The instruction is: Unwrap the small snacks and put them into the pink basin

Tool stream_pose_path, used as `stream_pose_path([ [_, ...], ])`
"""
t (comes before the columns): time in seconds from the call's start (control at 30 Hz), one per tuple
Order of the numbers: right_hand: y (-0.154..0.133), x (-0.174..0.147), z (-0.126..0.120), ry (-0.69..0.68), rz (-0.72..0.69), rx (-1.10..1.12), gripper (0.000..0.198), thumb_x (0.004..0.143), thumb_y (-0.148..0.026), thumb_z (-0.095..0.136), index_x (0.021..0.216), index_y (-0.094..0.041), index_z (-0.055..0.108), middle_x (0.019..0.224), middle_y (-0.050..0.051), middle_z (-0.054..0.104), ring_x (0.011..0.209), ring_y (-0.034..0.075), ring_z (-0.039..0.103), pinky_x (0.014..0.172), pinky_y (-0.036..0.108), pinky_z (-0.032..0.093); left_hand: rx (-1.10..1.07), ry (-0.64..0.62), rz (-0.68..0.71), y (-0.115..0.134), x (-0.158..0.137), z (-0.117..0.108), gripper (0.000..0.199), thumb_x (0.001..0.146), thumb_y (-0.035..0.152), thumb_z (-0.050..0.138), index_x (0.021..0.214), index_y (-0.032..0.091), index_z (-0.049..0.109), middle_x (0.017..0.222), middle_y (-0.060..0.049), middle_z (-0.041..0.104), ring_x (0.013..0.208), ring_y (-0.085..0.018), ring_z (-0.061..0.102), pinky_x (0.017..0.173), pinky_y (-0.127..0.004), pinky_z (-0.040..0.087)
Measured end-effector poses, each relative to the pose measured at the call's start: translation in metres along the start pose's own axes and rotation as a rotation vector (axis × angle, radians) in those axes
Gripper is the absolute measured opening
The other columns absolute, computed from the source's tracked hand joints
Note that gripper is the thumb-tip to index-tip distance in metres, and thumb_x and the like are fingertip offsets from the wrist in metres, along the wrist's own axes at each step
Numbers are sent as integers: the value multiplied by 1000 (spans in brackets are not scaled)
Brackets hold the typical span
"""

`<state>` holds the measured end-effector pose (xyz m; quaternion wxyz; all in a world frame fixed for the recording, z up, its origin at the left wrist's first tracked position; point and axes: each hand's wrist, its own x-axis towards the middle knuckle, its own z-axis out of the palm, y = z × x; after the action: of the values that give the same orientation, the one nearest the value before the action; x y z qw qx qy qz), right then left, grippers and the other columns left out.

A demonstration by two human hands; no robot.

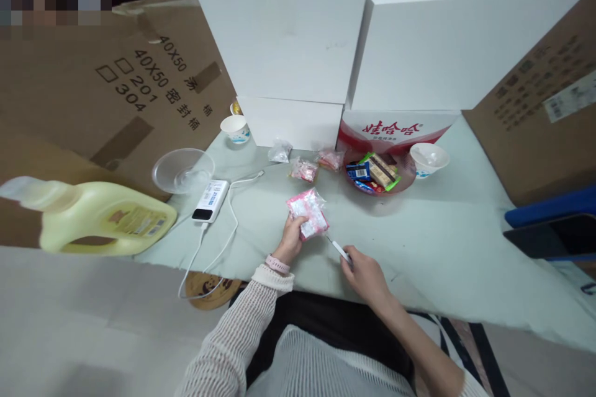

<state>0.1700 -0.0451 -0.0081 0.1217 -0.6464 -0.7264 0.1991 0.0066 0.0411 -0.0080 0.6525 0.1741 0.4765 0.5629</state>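
My left hand [292, 237] is closed on the lower left edge of a pink-and-white plastic packet [311, 211], held just above the table. Its clear wrapping shines, and I cannot make out the contents. In my right hand [367, 274] is a slim white-handled knife [341, 250], its thin tip pointing at the packet's lower right corner. Whether the tip touches the plastic is too small to tell. Beyond the packet lie two similar pink packets [303, 169] and a clear-and-white packet [280, 151].
A bowl [407, 181] of wrapped snacks and a paper cup [429, 160] stand behind on the right. Left are a power bank [211, 201] with a white cable [236, 214], a clear lid [183, 170] and a yellow detergent bottle [107, 217]. White boxes [288, 37] wall the back.
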Motion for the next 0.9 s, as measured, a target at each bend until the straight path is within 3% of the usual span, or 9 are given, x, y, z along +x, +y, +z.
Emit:
stream_pose_path([
  [0.1,37,-11,-7,9,85,-37,20,87,-26,40,95,-21,58,75,4,67,65,19,62,56,25,36,-90,38,-63,1,3,-3,31,53,12,62,83,14,57,72,0,66,68,-16,62,72,-28,49],
  [0.2,78,0,-23,100,205,-153,23,86,-26,41,100,-17,58,89,10,65,77,22,61,63,29,40,-123,43,-111,-1,2,-1,20,57,15,59,78,14,57,67,-2,67,66,-19,64,72,-33,51],
  [0.3,94,18,-35,290,153,-169,26,84,-29,46,100,-13,58,98,16,60,92,27,55,78,38,43,-180,16,-179,-6,-5,5,15,63,20,59,76,14,59,68,-4,68,68,-23,66,74,-38,52],
  [0.4,66,28,-31,419,-74,35,32,85,-33,46,109,-14,54,104,15,57,100,27,51,86,41,42,-237,-40,-204,-13,-11,10,21,69,30,60,81,13,60,74,-6,69,73,-24,67,74,-37,52],
  [0.57,-3,30,-8,248,-419,181,38,83,-23,49,121,-19,47,104,11,57,95,24,51,81,37,46,-162,-34,-93,-30,-17,16,29,64,31,70,83,13,58,69,-1,66,62,-16,64,66,-28,50],
  [0.7,10,26,3,277,-579,155,32,80,-5,39,101,-20,58,90,8,59,84,21,52,71,33,46,-149,23,-6,-42,-16,13,33,65,38,68,84,15,54,70,1,63,67,-14,62,70,-26,48],
  [0.77,31,24,2,312,-588,140,32,78,-2,38,94,-19,59,87,8,59,81,20,52,68,32,45,-27,8,47,-47,-16,7,38,66,41,65,91,15,54,82,-3,64,79,-17,62,78,-31,48],
  [0.83,51,22,-2,325,-556,116,33,76,1,37,90,-19,59,86,8,58,80,19,52,67,32,45,252,3,135,-50,-17,-3,45,66,39,65,101,14,52,98,-8,62,95,-23,59,87,-38,44],
  [0.9,63,21,-7,318,-517,109,36,73,2,36,91,-19,59,87,8,58,84,20,52,69,33,46,582,49,324,-47,-20,-14,55,66,34,66,114,13,47,117,-14,54,112,-27,50,96,-44,38],
])
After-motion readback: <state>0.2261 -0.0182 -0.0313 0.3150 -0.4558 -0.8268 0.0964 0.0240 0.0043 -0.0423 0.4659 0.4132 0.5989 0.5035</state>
